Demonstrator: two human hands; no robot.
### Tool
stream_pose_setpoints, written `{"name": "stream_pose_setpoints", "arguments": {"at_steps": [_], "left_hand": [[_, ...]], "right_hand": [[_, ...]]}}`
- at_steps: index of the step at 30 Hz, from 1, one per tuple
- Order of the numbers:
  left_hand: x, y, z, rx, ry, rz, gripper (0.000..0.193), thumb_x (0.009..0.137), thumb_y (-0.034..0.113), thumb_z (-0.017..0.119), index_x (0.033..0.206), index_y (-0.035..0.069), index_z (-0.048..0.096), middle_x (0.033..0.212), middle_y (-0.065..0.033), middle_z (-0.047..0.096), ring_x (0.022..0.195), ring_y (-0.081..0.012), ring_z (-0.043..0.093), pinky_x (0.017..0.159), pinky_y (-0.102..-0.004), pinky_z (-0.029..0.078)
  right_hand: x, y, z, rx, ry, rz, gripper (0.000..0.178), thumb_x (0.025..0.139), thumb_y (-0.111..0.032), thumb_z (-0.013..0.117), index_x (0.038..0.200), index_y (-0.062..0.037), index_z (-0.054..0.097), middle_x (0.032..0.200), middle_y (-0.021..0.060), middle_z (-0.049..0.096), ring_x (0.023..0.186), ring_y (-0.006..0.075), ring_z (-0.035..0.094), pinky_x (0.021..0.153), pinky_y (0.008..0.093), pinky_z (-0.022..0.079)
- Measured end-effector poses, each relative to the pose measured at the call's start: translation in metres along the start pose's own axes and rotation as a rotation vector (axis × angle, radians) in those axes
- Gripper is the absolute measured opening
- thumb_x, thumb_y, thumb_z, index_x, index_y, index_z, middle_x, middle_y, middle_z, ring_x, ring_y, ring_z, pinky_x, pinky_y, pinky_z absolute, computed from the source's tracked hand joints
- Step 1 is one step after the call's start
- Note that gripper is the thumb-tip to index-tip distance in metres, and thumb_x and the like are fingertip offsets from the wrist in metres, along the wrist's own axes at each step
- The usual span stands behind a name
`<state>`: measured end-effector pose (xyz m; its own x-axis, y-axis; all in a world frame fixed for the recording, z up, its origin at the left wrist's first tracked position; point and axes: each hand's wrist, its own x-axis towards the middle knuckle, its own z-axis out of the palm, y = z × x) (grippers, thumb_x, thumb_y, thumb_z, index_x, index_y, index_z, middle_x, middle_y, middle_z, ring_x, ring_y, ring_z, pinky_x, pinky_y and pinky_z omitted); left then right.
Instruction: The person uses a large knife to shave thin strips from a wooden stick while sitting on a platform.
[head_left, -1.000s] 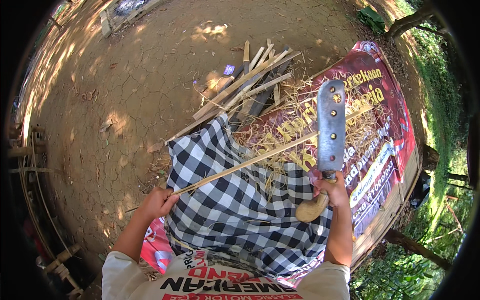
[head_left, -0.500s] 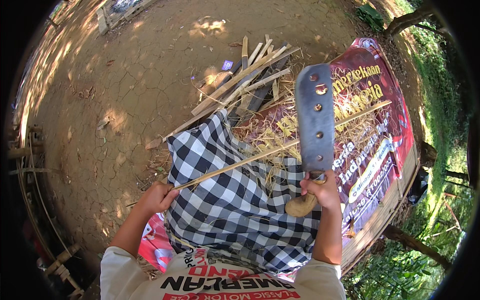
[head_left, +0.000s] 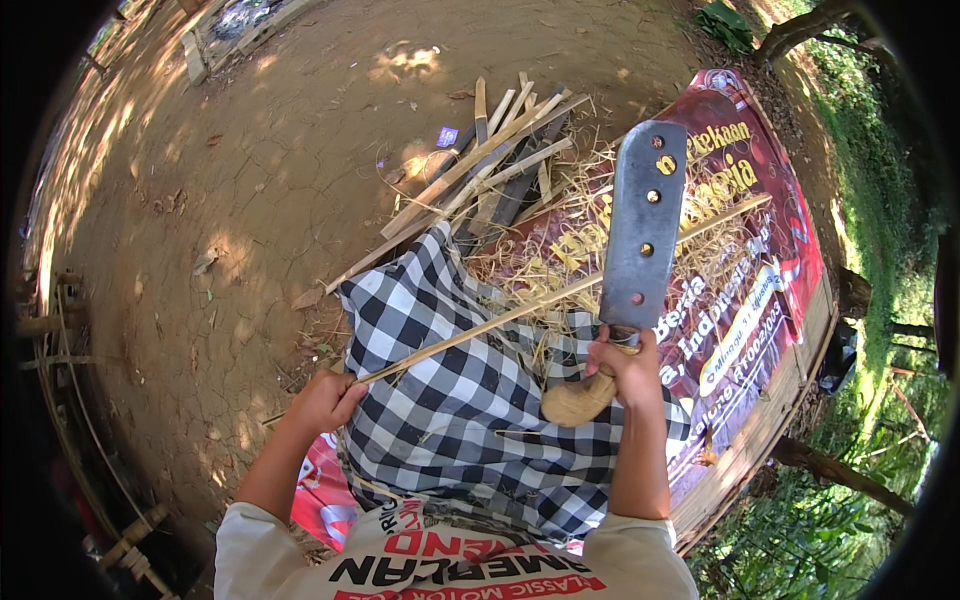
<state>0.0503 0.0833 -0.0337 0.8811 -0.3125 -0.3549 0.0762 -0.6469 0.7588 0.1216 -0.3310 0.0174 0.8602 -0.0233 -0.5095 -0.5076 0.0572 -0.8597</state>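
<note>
Bamboo strip (head_left: pixel 520 312) lies diagonally across checkered cloth (head_left: pixel 450 420) on lap, far end over straw shavings (head_left: pixel 560 240). Left hand (head_left: pixel 322 402) fisted around near end, arm extended. Right hand (head_left: pixel 622 362) clenched on wooden handle, cleaver (head_left: pixel 640 225) blade raised upright above strip. Split bamboo pile (head_left: pixel 490 170) beyond; printed banner (head_left: pixel 760 270) right; bare dirt ground (head_left: pixel 250 200) left.

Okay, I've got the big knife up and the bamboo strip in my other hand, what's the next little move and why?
Probably bring the blade down onto the bamboo strip. The right hand holds it raised above the strip, which the left hand steadies across the checked cloth, its far end over the shavings.
</note>
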Motion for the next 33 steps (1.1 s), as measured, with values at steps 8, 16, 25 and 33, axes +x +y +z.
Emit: {"name": "stream_pose_setpoints", "arguments": {"at_steps": [8,16,25,33], "left_hand": [[0.002,0.01,-0.005,0.047,-0.022,-0.06,0.041,0.09,0.028,0.056,0.062,-0.003,0.055,0.054,-0.0232,0.05,0.051,-0.0397,0.053,0.05,-0.0434,0.041],[0.0,0.01,0.002,0.038,0.023,-0.015,0.04,0.09,0.027,0.056,0.064,-0.003,0.056,0.058,-0.0245,0.053,0.055,-0.042,0.055,0.052,-0.0439,0.042],[-0.003,0.013,0.008,0.065,0.088,-0.039,0.04,0.091,0.028,0.055,0.066,-0.003,0.059,0.059,-0.0257,0.054,0.057,-0.0432,0.056,0.054,-0.045,0.044],[-0.006,0.014,0.007,0.088,0.044,-0.055,0.044,0.092,0.032,0.053,0.067,-0.003,0.059,0.06,-0.0268,0.055,0.059,-0.0448,0.056,0.056,-0.0467,0.045]], "right_hand": [[-0.019,0.013,0.04,-0.185,-0.232,0.118,0.016,0.071,0.007,0.068,0.081,0.0002,0.056,0.066,0.0057,0.057,0.055,0.0135,0.057,0.051,0.0275,0.046],[-0.034,0.039,0.061,-0.12,-0.229,0.181,0.014,0.072,0.005,0.067,0.079,0.001,0.056,0.067,0.0065,0.059,0.054,0.0145,0.059,0.052,0.028,0.047],[-0.028,0.046,0.065,0.086,-0.142,0.161,0.021,0.071,0.009,0.066,0.087,0.0018,0.055,0.071,0.0094,0.059,0.054,0.0159,0.058,0.052,0.0294,0.048],[-0.036,0.047,0.072,0.1,-0.293,0.26,0.02,0.07,0.007,0.068,0.084,0.0008,0.056,0.067,0.0063,0.057,0.053,0.0161,0.058,0.052,0.0285,0.046]]}}
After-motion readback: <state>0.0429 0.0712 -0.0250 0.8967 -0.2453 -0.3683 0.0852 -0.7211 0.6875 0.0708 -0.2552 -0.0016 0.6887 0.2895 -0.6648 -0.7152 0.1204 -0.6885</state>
